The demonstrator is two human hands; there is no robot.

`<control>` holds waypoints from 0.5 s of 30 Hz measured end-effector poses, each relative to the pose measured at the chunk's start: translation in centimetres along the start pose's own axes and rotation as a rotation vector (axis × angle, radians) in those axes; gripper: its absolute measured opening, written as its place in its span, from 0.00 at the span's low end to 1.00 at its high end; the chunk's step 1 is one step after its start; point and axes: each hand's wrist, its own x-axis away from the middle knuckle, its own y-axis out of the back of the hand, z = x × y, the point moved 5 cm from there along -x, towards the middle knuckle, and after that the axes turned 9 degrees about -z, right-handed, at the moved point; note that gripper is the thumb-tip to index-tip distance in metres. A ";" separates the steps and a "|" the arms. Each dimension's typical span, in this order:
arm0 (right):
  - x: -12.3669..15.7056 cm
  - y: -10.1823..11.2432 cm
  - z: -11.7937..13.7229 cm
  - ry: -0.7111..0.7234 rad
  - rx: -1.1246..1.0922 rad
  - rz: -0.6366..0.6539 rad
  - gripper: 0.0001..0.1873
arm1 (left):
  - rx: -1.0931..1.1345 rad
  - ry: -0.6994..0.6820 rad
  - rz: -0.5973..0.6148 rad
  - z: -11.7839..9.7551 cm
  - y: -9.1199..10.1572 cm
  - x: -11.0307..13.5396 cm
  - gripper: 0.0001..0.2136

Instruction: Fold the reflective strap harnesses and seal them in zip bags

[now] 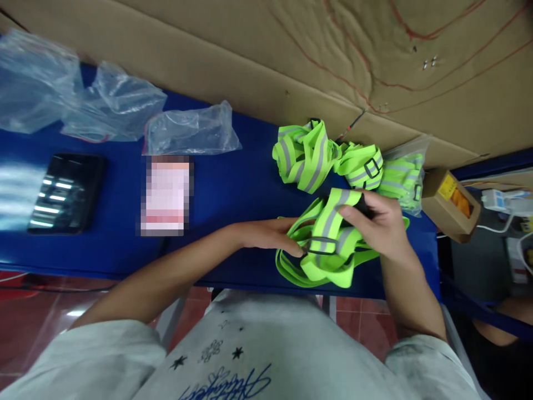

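A bundle of neon-green reflective straps (333, 233) with grey stripes and a black slider buckle hangs between my two hands, over the front of the blue table. My left hand (283, 236) is closed on its left side, the fingers partly hidden behind the loops. On the upper right, my right hand (381, 222) pinches the strap near a black clip, thumb on top. Just behind lie two more bundles, a larger loose strap bundle (306, 155) and a smaller strap bundle (360, 165) with a black buckle. To their right is a bagged strap bundle (402, 178) in clear plastic.
Clear plastic bags (191, 130) lie along the back left of the blue table (237, 183). A black tablet-like device (69, 191) and a blurred-out phone-shaped item (166, 194) rest at left. A small cardboard box (449, 205) stands at the right edge; cardboard walls the back. Someone's arm shows at lower right.
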 end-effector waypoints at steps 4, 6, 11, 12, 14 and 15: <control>-1.6 1.0 1.1 -0.033 0.115 0.062 0.16 | -0.152 -0.338 -0.258 -3.5 1.2 0.1 0.42; -2.2 0.7 1.7 0.024 0.193 0.081 0.18 | -0.243 -0.478 -0.435 -5.2 1.8 0.3 0.43; -2.9 -1.2 1.7 0.202 0.297 0.152 0.10 | -0.506 -0.511 -0.709 -6.4 2.7 0.3 0.21; -3.0 -1.3 1.3 0.200 0.275 0.160 0.09 | -0.474 -0.508 -0.714 -6.3 3.0 0.2 0.20; -3.2 -1.4 0.1 0.159 0.186 0.211 0.15 | -0.360 -0.525 -0.717 -5.9 3.7 0.2 0.19; -3.2 -1.4 -0.7 0.135 0.138 0.269 0.20 | -0.310 -0.540 -0.727 -5.7 4.1 0.3 0.18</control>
